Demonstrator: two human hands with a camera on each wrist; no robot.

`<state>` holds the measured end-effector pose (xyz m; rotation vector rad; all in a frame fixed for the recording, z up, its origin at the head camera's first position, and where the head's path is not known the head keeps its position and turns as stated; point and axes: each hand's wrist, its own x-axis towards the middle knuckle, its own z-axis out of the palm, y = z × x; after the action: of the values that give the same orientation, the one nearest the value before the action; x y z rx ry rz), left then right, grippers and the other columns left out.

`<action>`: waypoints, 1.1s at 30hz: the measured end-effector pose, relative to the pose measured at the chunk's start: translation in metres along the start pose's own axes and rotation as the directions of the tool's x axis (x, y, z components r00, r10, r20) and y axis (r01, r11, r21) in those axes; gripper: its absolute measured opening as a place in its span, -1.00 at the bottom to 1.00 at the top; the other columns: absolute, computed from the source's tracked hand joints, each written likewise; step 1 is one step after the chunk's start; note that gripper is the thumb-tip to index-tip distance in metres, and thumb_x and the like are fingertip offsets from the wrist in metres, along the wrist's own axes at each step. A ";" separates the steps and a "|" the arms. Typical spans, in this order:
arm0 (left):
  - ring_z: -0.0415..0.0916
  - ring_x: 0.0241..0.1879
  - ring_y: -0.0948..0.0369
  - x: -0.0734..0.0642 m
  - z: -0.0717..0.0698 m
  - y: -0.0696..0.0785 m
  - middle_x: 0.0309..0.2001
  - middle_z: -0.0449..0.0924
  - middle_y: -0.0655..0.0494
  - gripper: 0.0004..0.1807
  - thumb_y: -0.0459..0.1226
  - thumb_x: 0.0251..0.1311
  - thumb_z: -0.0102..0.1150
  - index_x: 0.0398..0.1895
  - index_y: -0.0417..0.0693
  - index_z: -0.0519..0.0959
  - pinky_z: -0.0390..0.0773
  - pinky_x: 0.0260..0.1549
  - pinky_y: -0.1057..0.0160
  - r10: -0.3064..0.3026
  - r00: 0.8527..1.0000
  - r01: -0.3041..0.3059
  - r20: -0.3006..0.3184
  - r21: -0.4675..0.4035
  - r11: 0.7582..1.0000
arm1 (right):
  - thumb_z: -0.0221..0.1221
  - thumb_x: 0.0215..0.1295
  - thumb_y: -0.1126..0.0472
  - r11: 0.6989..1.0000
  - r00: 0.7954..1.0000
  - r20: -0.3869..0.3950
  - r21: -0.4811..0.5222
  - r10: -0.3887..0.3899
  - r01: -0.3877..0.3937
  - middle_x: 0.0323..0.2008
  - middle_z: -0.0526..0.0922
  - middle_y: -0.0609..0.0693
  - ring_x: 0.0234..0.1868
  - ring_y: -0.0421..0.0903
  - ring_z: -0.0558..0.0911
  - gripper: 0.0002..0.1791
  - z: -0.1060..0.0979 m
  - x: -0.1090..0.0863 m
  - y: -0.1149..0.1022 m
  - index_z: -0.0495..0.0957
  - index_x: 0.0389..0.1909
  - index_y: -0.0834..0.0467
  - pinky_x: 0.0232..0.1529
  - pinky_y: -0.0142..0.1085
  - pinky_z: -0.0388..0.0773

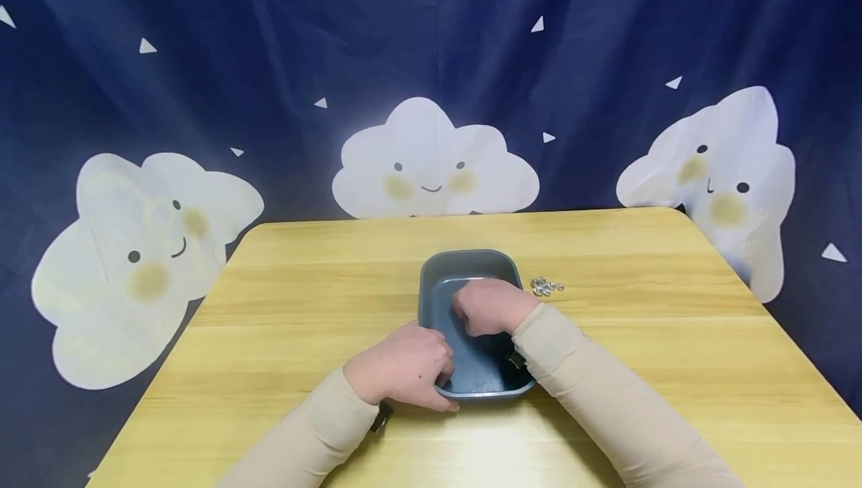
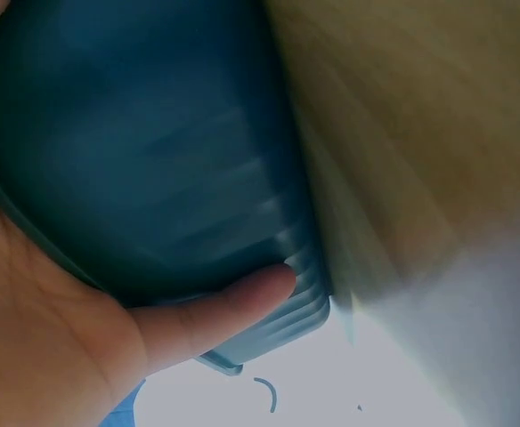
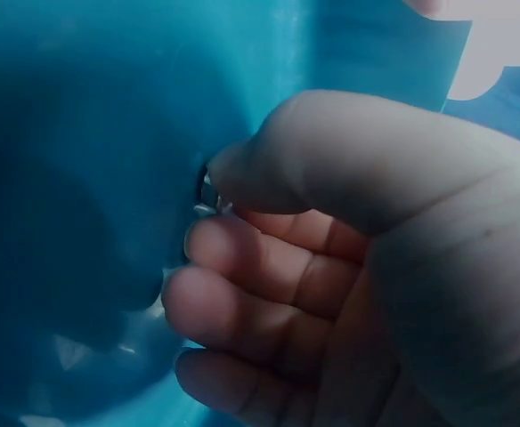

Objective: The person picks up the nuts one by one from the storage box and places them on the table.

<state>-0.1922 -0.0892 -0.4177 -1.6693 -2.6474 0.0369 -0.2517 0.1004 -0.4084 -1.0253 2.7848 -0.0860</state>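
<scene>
A dark blue-grey plastic bin [image 1: 480,379] with rounded corners stands in front of me in the head view. My left hand [image 1: 407,364] grips its near left corner, fingers over the rim; in the left wrist view the thumb [image 2: 215,316] lies along the ribbed outer wall. Inside the bin, my right hand [image 1: 490,307] has its fingers curled. The right wrist view shows its thumb and forefinger pinching a small shiny metal nut [image 3: 209,192]. Just right of the bin, several small silver nuts [image 1: 542,287] lie in a loose cluster.
The wooden table [image 1: 323,286] has rounded far corners and extends on both sides of the bin. Behind it hangs a dark blue curtain [image 1: 572,61] printed with white clouds. The bin's raised walls surround the right hand.
</scene>
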 end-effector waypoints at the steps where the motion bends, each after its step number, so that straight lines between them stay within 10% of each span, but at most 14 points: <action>1: 0.32 -0.52 0.41 0.000 -0.001 0.000 -0.65 0.27 0.51 -0.47 0.29 -0.05 0.38 -0.82 0.29 0.36 0.27 -0.55 0.38 0.001 1.000 -0.001 0.002 0.002 1.000 | 0.26 0.08 0.31 1.000 1.000 0.006 0.003 0.001 -0.001 -0.70 0.39 -0.17 -0.63 -0.18 0.35 -0.77 0.000 0.000 0.000 0.45 -0.61 -0.01 -0.54 -0.31 0.34; 16: 0.30 -0.53 0.41 0.001 0.000 0.000 -0.65 0.26 0.50 -0.46 0.30 -0.05 0.37 -0.82 0.29 0.36 0.25 -0.55 0.38 0.007 1.000 -0.007 0.009 0.001 1.000 | 0.28 0.05 0.24 0.999 1.000 0.006 0.041 -0.022 0.022 -0.59 0.48 -0.19 -0.56 -0.18 0.47 -0.86 0.000 0.001 0.006 0.50 -0.53 -0.01 -0.45 -0.27 0.47; 33: 0.34 -0.48 0.39 0.000 -0.001 0.000 -0.64 0.25 0.50 -0.45 0.31 -0.03 0.36 -0.82 0.29 0.34 0.28 -0.52 0.39 -0.002 1.000 0.002 0.019 0.011 1.000 | 0.17 0.07 0.31 0.988 0.979 -0.203 0.151 -0.012 0.044 -0.58 0.42 -0.22 -0.54 -0.20 0.39 -0.81 -0.028 -0.023 0.004 0.42 -0.52 -0.05 -0.45 -0.33 0.35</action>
<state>-0.1924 -0.0892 -0.4170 -1.6713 -2.6578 0.0679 -0.2416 0.1180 -0.3782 -1.0715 2.8851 -0.4265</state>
